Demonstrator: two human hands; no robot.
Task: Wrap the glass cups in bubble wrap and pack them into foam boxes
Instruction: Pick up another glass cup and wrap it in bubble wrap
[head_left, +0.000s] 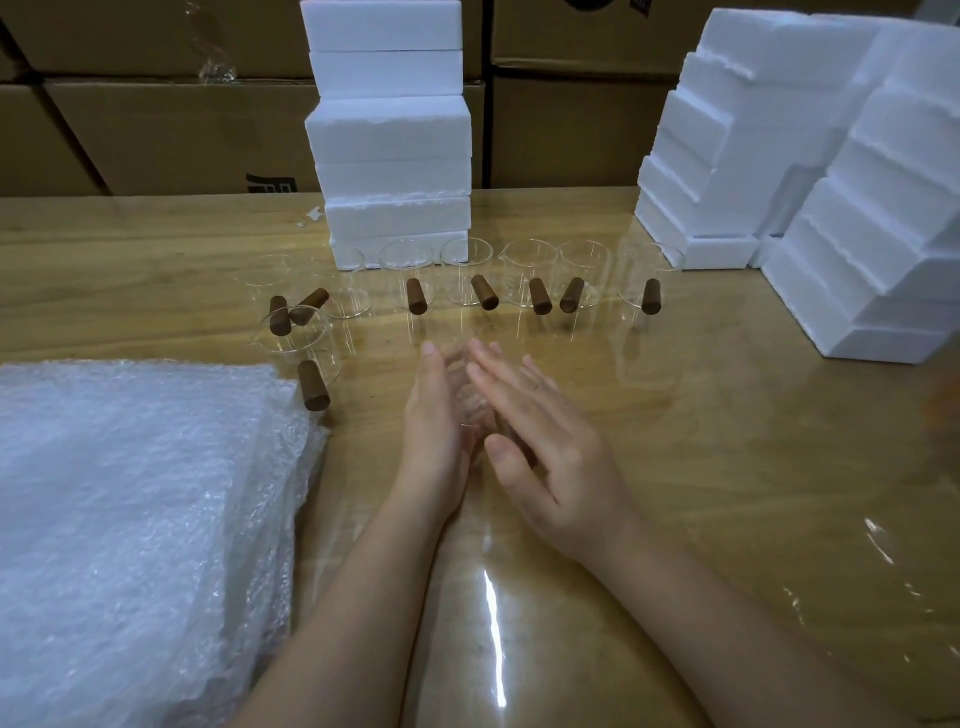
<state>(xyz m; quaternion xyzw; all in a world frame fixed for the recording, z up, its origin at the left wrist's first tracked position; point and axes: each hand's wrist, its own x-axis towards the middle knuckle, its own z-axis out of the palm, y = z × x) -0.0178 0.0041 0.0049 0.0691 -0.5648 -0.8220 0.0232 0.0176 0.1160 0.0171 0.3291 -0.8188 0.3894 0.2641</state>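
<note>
Packing warehouse: stacked cardboard cartons (156, 104)

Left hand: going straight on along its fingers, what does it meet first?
Probably the glass cup in the row just beyond the left hand, at its brown handle. Only table surface lies between. Depth is unclear.

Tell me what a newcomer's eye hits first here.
First the left hand and right hand, both open and close together over the middle of the wooden table. Behind them a row of glass cups with brown handles runs across the table, and white foam boxes are stacked at the back and right. A thick pile of bubble wrap fills the near left.
</note>
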